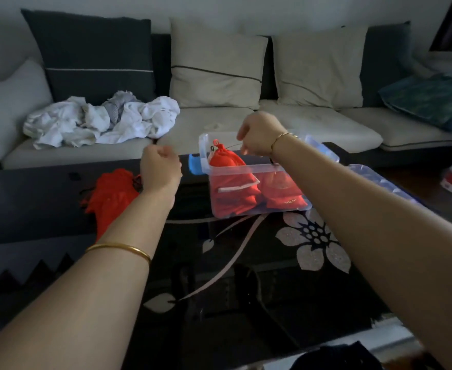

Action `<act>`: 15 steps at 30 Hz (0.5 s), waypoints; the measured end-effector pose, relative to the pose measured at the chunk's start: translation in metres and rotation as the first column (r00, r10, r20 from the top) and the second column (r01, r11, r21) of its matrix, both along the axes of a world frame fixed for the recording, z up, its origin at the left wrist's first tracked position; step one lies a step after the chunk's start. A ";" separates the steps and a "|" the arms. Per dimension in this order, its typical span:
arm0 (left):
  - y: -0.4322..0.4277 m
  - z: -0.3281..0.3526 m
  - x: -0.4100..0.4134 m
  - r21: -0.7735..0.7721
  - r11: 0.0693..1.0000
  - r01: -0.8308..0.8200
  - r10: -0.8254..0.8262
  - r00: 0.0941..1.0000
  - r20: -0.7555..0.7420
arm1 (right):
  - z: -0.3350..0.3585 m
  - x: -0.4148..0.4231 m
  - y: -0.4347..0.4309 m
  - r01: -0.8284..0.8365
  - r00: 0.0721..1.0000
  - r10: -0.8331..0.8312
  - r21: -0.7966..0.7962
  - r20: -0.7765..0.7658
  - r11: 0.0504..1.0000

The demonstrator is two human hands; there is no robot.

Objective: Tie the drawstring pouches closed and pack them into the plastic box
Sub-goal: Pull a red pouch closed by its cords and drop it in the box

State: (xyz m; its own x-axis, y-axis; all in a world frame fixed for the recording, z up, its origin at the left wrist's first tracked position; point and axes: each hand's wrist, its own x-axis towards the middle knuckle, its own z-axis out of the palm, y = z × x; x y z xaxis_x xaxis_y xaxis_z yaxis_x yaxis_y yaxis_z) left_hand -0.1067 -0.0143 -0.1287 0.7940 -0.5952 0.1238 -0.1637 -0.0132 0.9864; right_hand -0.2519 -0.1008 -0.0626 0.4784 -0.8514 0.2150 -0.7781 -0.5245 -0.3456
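Note:
A clear plastic box (pixel 246 170) with a blue latch stands on the dark table and holds several red pouches (pixel 235 194). One red drawstring pouch (pixel 226 157) sits upright at the box's left rim, its neck gathered. My right hand (pixel 259 140) hovers over the box's back edge and pinches a thin dark cord running from that pouch's neck. My left hand (pixel 160 166) is curled into a fist left of the box, above the table; no cord shows in it. A loose heap of red pouches (pixel 110 196) lies on the table beneath my left forearm.
The box's clear lid (pixel 379 180) lies right of the box. The table (pixel 246 276) is black glass with a flower pattern. Behind it is a sofa (pixel 219 129) with cushions and crumpled white laundry (pixel 99 121). A dark item (pixel 337 356) sits at the table's near edge.

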 end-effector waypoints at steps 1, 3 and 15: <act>0.010 -0.008 0.006 0.028 0.999 -0.033 0.033 0.999 -0.008 | -0.003 0.011 0.018 -0.058 0.997 0.057 0.023 0.046 0.998; 0.028 -0.025 0.017 0.090 0.990 -0.111 0.113 0.994 -0.011 | -0.014 0.031 0.051 -0.178 0.975 0.162 0.101 0.154 0.979; 0.092 -0.102 0.091 0.530 0.821 -0.215 0.225 0.973 0.046 | -0.146 0.151 0.103 -0.192 0.972 0.063 0.613 0.227 0.766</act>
State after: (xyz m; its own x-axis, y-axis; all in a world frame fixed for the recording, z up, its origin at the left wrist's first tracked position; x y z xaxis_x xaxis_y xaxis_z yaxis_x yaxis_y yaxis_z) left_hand -0.0156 0.0775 -0.2304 0.9106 -0.3748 -0.1740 -0.0759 -0.5657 0.8211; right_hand -0.1009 0.0017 -0.2082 0.5997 -0.7600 -0.2507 -0.6087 -0.2298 -0.7594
